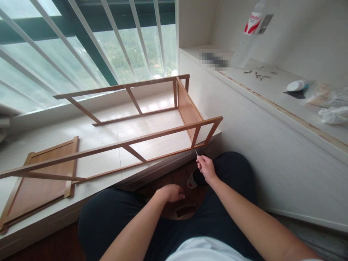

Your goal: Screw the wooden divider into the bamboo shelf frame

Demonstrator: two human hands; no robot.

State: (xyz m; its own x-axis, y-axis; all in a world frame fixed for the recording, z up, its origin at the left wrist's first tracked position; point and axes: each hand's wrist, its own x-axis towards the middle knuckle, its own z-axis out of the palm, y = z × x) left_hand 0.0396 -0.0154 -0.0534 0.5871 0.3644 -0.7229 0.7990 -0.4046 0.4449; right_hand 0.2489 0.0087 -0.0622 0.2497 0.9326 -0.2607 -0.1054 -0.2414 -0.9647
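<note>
The right hand (206,168) is pinching a small metal key (196,153) in a clenched grip just below the wooden frame (130,145) lying on the window-side surface (103,125), while the left hand (172,192) is resting loosely curled, grasping nothing, between the knees.

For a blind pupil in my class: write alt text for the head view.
A seated person's right hand pinches a thin metal tool near a wooden shelf frame lying on a window ledge; the left hand rests between the knees.
</note>
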